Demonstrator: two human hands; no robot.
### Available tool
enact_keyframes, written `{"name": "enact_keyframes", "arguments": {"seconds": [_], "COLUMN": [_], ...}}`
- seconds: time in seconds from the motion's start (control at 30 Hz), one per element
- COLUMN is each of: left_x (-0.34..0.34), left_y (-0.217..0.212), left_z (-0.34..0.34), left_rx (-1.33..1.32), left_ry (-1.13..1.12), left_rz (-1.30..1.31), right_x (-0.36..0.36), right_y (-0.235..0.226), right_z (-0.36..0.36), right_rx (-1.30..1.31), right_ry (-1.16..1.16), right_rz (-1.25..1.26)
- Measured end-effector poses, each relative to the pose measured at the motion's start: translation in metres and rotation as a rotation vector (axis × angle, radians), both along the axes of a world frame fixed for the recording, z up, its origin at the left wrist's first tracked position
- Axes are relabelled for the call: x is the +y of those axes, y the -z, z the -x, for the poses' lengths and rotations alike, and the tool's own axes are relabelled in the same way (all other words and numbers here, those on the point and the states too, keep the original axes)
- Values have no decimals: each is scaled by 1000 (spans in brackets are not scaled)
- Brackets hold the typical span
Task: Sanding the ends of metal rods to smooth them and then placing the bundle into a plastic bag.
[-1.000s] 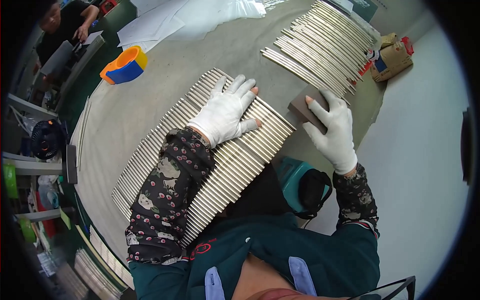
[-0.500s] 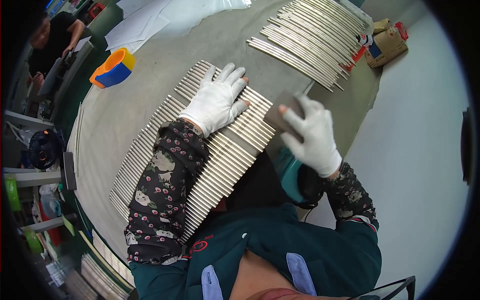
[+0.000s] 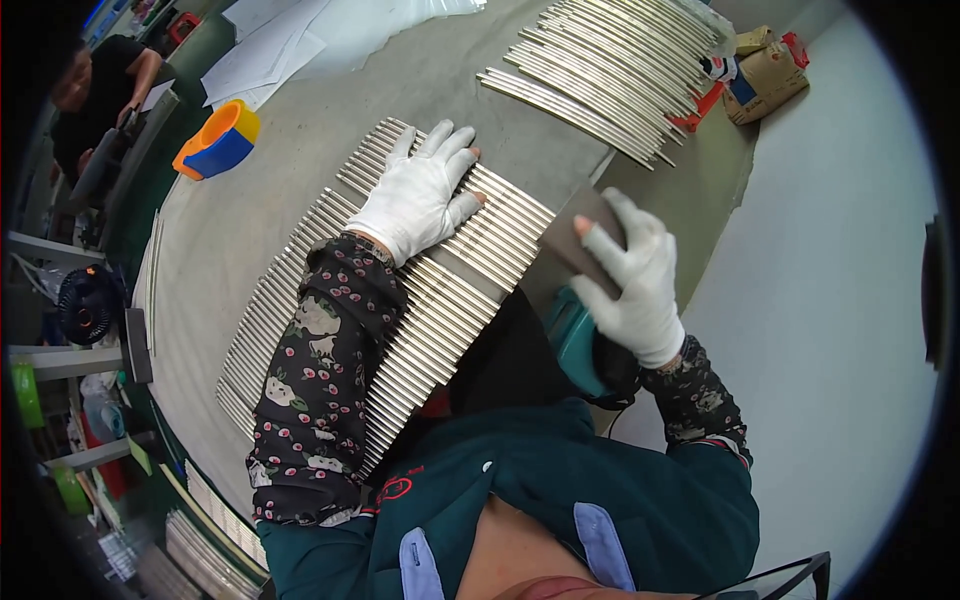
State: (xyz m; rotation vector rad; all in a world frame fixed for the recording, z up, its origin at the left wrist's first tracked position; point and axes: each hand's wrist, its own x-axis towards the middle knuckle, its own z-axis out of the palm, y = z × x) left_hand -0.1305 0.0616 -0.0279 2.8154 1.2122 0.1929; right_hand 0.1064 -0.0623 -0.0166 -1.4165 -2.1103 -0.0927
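Thin silvery metal rods (image 3: 445,312) lie side by side in a wide row across the table, their right ends lined up near the table's front edge. My left hand (image 3: 408,200), in a white glove with some bare fingertips, rests on the rods with its fingers spread. My right hand (image 3: 645,290), gloved the same way, grips a grey-brown rectangular block (image 3: 580,238) that looks like a sanding sponge. Block and hand are just off the rods' right ends, slightly blurred. Whether the block touches the rod ends, I cannot tell.
A second batch of rods (image 3: 610,75) lies at the far right. A yellow-and-blue tape roll (image 3: 218,140) and paper sheets (image 3: 265,50) sit at the far left. Beside the right forearm is a teal object (image 3: 578,345). Another person (image 3: 105,85) sits beyond the table at left.
My right hand and the block have moved a little to the right, away from the rod ends. My left hand stays on the rods. The whole view has shifted slightly.
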Motion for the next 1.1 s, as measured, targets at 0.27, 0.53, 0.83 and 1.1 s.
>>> {"name": "enact_keyframes", "arguments": {"seconds": [0.27, 0.53, 0.83, 1.1], "left_x": [-1, 2, 10, 16], "left_y": [1, -1, 3, 3], "left_z": [-4, -6, -5, 4], "left_rx": [19, 42, 75, 66], "left_ry": [2, -13, 19, 20], "left_rz": [0, -34, -81, -56], "right_x": [6, 20, 31, 57], "right_y": [15, 7, 1, 0], "right_z": [-29, -19, -15, 3], "right_rx": [1, -37, -111, -184], "right_ry": [186, 150, 78, -22], "right_rz": [-44, 23, 30, 17]}}
